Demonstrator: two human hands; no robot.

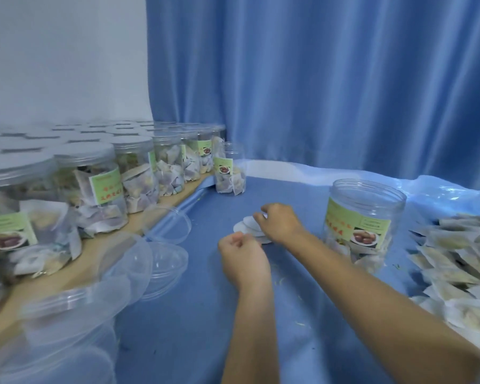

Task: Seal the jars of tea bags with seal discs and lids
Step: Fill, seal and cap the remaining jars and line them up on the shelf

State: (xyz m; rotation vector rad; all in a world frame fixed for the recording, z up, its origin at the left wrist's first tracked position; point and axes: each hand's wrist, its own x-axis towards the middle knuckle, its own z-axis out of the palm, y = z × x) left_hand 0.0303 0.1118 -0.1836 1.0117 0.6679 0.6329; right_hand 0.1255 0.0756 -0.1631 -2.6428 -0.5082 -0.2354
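Head view, right hand (279, 223) on seal discs (247, 228), left hand (243, 256) curled

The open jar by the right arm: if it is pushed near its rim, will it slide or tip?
The open jar probably tips: it stands tall and looks only partly filled, so likely light. Its clear plastic wall may be slippery.
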